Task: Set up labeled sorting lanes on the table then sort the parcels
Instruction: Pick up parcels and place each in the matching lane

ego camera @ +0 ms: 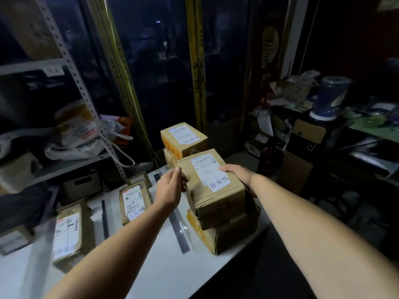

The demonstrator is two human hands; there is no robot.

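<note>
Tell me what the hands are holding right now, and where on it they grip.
Both hands hold one cardboard parcel, atop another box. The left hand grips its left side, the right hand its far right edge.

On the table, 2 flat parcels lie left of 2 stacks of boxes.

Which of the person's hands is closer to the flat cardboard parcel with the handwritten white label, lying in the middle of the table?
Left. The left hand is just right of the flat cardboard parcel; the right hand is farther right, across the brown cardboard box both hands hold.
</note>
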